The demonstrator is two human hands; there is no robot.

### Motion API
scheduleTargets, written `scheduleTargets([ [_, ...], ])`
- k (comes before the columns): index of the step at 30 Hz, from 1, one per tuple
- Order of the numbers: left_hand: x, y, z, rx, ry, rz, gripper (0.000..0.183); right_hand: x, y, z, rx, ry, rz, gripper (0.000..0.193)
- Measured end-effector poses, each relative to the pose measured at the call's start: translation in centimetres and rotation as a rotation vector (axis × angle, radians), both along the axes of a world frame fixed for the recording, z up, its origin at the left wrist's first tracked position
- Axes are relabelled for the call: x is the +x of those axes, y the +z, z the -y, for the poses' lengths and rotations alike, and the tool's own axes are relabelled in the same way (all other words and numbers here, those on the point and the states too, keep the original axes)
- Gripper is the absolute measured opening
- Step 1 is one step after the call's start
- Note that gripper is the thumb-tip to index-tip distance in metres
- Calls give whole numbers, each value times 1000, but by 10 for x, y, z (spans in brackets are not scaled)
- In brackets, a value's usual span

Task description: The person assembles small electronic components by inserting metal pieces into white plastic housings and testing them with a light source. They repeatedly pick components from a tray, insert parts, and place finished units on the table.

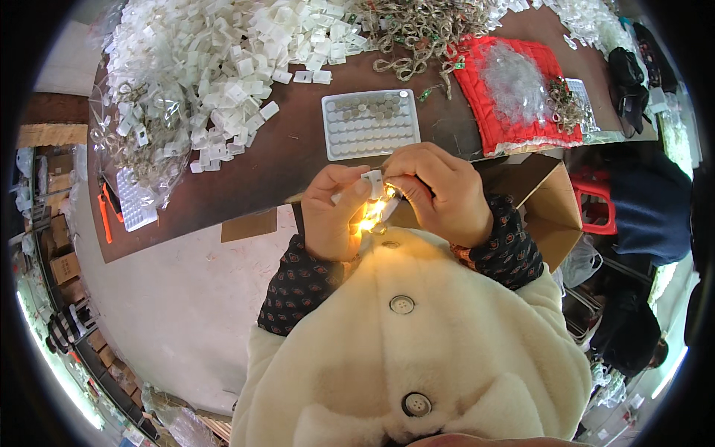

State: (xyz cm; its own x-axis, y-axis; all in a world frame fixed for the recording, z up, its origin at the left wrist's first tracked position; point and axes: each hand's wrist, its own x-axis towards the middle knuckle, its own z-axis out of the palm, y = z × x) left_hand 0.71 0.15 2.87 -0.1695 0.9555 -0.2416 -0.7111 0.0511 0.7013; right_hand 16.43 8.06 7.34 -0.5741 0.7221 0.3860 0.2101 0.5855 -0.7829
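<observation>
Above my coat front, both hands meet around a small white plastic case point(375, 179) and a glowing warm-yellow string light point(370, 216). My left hand point(333, 212) is closed, its thumb against the case and its fingers along the lit string. From the other side my right hand point(445, 192) pinches the case with thumb and fingers. The fingers partly hide how case and string join. Just beyond the hands, a white tray point(328, 128) lies on the table, with round silver button cells in its far rows.
A big heap of white plastic cases point(223, 67) covers the brown table's point(298, 134) far left. Tangled string lights point(417, 37) lie at the back, beside a red cloth point(477, 93) bearing clear strands. Orange-handled pliers point(105, 212) rest at the left edge. A cardboard box point(555, 201) stands right.
</observation>
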Motion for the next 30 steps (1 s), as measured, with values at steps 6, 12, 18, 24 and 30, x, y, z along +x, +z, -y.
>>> scheduleTargets([
  [6, -2, -7, -2, -28, -29, -8, 19, 4, -4, -6, 59, 70, 78, 19],
  [12, -13, -10, -8, -138, -143, 218, 23, 23, -31, -78, 356, -241, 339, 32],
  [18, -15, -15, -10, -9, -207, 228, 22, 41, -53, -109, 514, -192, 568, 25],
  [24, -2, 8, -16, -46, -174, -131, 20, 36, -11, -63, 532, -66, 269, 21],
  [30, -7, 22, -16, -113, -127, -183, 16, 8, 1, -11, 178, 56, 47, 23],
])
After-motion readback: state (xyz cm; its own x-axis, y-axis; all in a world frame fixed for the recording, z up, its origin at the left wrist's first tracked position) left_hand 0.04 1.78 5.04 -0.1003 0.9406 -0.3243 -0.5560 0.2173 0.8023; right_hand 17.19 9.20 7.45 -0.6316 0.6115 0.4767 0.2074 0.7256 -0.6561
